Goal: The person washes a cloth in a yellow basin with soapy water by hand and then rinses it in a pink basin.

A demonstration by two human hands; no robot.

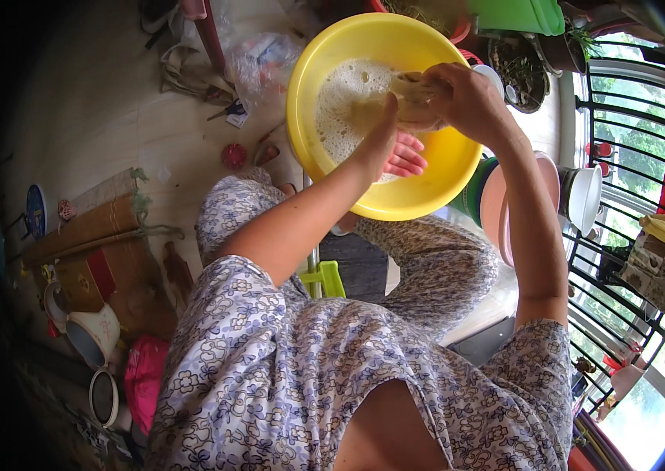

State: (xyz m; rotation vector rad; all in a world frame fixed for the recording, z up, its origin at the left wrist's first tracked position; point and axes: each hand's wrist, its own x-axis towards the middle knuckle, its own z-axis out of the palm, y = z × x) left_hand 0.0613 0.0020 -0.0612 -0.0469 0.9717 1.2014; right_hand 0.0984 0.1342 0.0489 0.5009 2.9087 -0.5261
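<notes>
In front of me is a yellow plastic basin (326, 53) with foamy, soapy water (341, 126) in it. My right hand (465, 100) grips a wet, bunched, brownish cloth (420, 109) over the basin's right side. My left hand (397, 147) is just below and left of the cloth, over the basin, its fingers spread and pointing right, the palm partly in view. No object shows in the left palm. Whether the left thumb touches the cloth I cannot tell.
Potted plants (517, 70) and a green plastic container (517, 15) stand beyond the basin. Stacked tubs (491, 206) are by my right forearm, near a barred window (626, 118). Scissors (229, 110) and a clear plastic bag (264, 65) lie left. A green stool part (327, 279) shows below.
</notes>
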